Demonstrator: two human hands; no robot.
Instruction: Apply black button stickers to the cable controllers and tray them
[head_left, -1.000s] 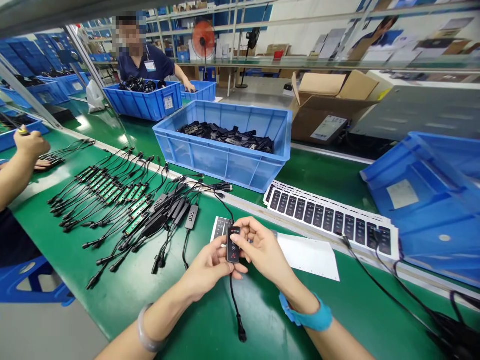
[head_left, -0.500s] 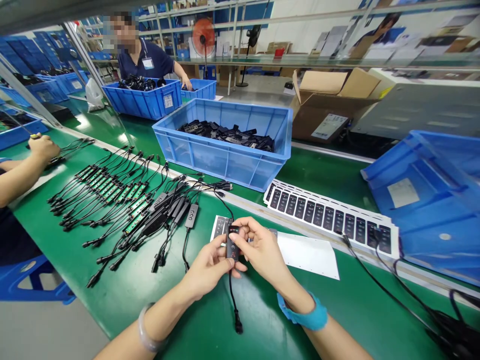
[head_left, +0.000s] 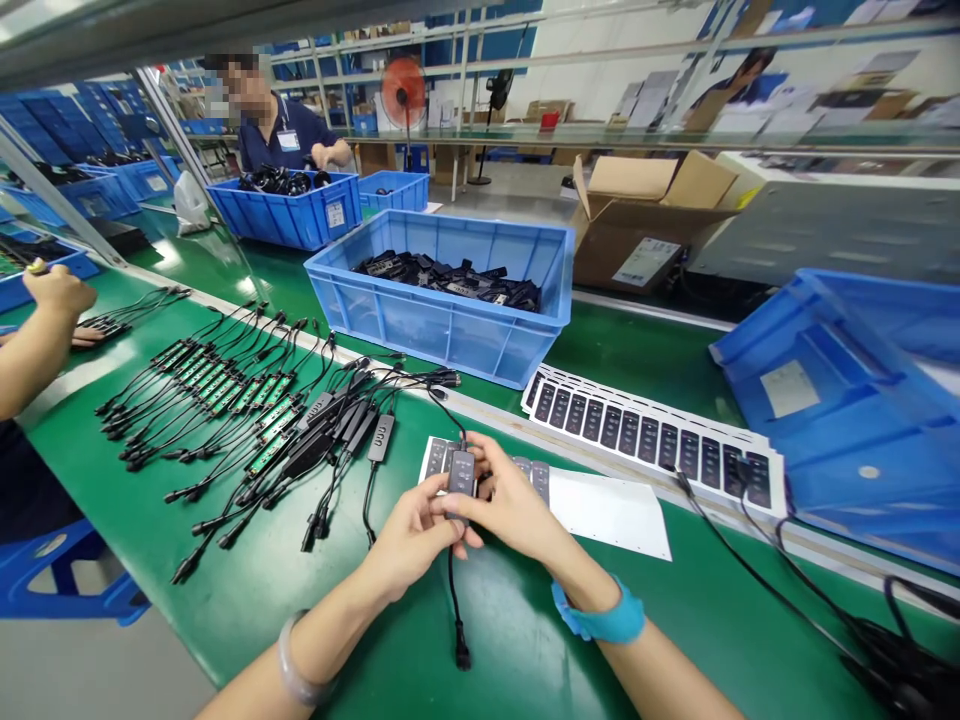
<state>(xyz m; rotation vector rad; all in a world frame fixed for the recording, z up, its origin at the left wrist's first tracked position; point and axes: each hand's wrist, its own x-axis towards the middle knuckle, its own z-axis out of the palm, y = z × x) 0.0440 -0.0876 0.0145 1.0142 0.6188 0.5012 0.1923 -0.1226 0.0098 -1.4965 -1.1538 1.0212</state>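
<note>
A black controller (head_left: 462, 473) with short cables at both ends is held between my two hands above the green bench. My left hand (head_left: 411, 532) grips its left side and lower end. Fingers of my right hand (head_left: 508, 502) wrap its right side, the thumb lying across its lower face. The lower cable hangs toward me and ends in a black connector (head_left: 463, 655). Behind the controller lies a white label sheet (head_left: 611, 510) with dark stickers at its left part. Left of my hands, another black controller (head_left: 381, 438) rests beside a pile of cabled controllers (head_left: 319, 440).
Green circuit boards (head_left: 217, 380) with cables lie at the left. A blue bin (head_left: 442, 335) of black housings stands behind, with stacked label sheets (head_left: 652, 440) to its right. An empty-looking blue bin (head_left: 840, 400) tilts at the right. People work at the left and across the bench.
My right thumb has moved down the controller, uncovering its upper face. The view has shifted slightly. Across the bench, a person's hand has drawn back from the small blue bin.
</note>
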